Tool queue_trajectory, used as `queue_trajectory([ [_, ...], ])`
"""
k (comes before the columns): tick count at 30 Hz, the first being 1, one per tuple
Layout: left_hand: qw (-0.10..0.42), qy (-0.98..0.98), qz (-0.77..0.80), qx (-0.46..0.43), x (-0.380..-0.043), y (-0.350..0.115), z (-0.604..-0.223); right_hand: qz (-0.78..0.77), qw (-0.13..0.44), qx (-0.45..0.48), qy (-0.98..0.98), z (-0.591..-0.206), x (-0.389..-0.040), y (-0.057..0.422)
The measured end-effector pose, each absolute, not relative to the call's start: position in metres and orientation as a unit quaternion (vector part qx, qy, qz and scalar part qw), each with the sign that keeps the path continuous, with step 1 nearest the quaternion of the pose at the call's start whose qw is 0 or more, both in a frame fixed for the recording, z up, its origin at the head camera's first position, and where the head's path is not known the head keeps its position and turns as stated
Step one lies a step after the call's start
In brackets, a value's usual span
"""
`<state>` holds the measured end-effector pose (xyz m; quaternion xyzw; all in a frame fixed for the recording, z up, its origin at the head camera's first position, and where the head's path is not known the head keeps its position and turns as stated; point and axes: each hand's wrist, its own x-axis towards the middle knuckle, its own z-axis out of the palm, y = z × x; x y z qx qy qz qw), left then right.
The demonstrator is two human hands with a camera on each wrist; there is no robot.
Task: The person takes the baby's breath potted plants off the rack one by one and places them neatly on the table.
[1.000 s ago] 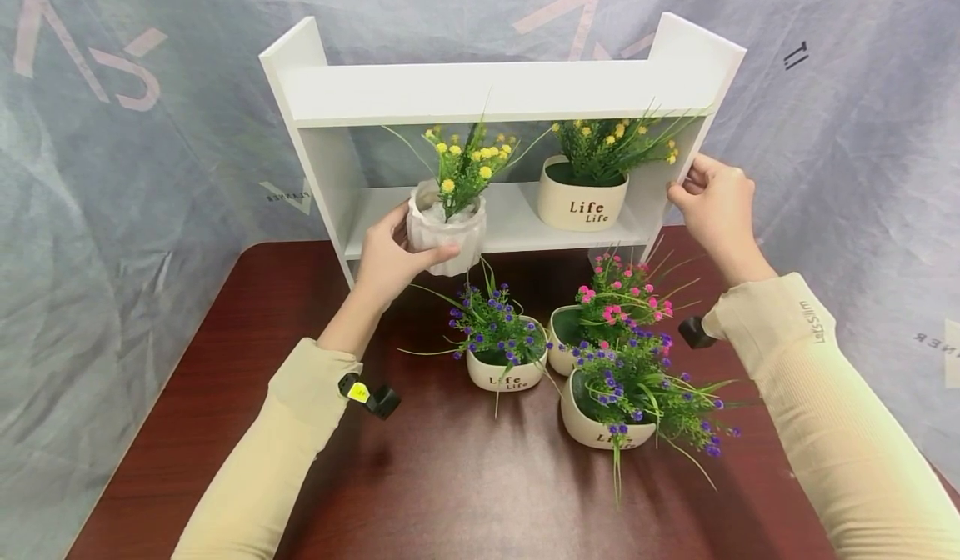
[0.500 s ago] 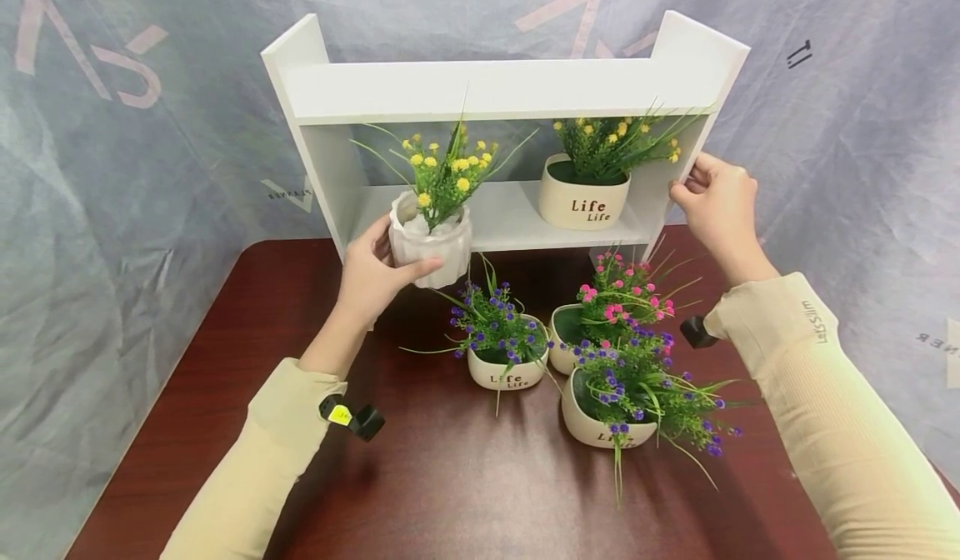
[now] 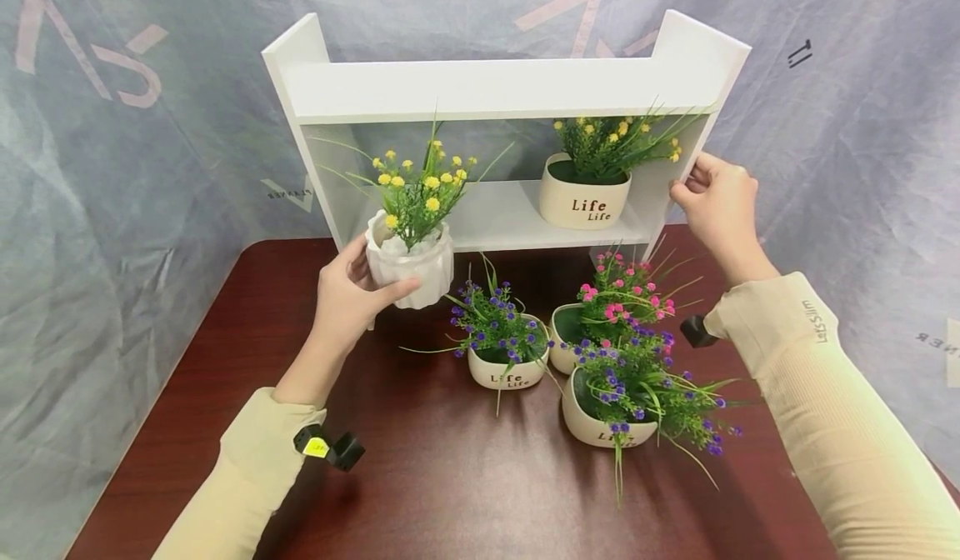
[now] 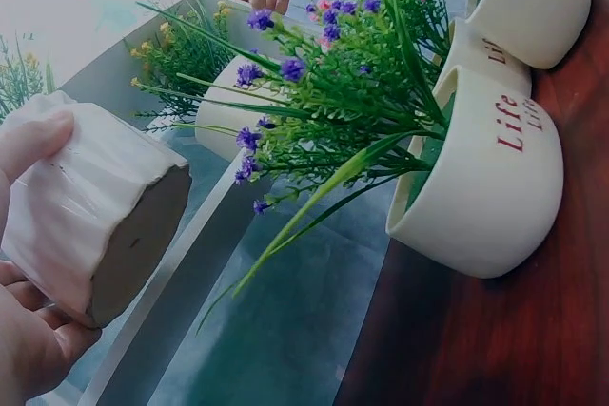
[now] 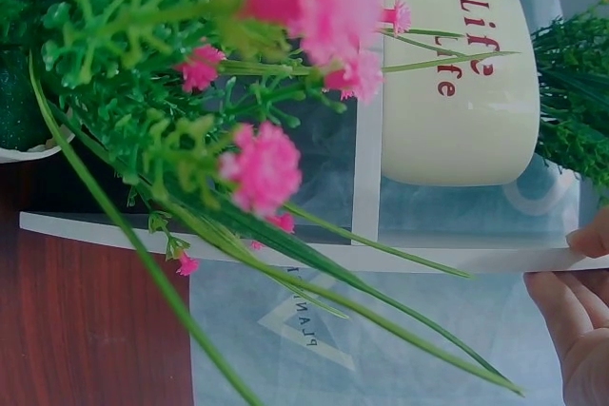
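My left hand grips a white fluted flower pot with yellow flowers, thumb across its front and fingers behind. The pot hangs in front of the left part of the white shelf, and its flat underside shows in the left wrist view. At the right, my right hand pinches the front edge of the shelf's side panel, thumb inside and fingers outside. An oval cream pot marked "Life", with yellow flowers, stands on the lower board near that hand.
On the dark red table before the shelf stand a purple-flowered pot, a pink-flowered pot and a second purple-flowered pot in front. Their grass blades stick out sideways. A grey cloth hangs around the table.
My left hand has drawn the white fluted pot left, down and toward me, away from the lower board. The right hand stays at the side panel; the other pots stand where they were.
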<state>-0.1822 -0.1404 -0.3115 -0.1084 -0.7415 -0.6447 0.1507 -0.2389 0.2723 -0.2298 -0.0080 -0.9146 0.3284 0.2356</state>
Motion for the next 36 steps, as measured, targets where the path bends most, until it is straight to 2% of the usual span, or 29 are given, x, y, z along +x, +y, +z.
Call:
queue_trajectory([
  [18, 0.164, -0.737, -0.653, -0.065, -0.148, -0.165, -0.335, 0.326, 0.235, -0.014, -0.916, -0.230, -0.239, 0.273],
  [27, 0.178, -0.736, -0.652, -0.034, -0.142, -0.179, -0.356, 0.318, 0.241, -0.014, -0.917, -0.230, -0.239, 0.271],
  [36, 0.161, -0.744, -0.649, -0.021, -0.138, -0.186, -0.377, 0.325, 0.241, -0.013, -0.915, -0.230, -0.240, 0.272],
])
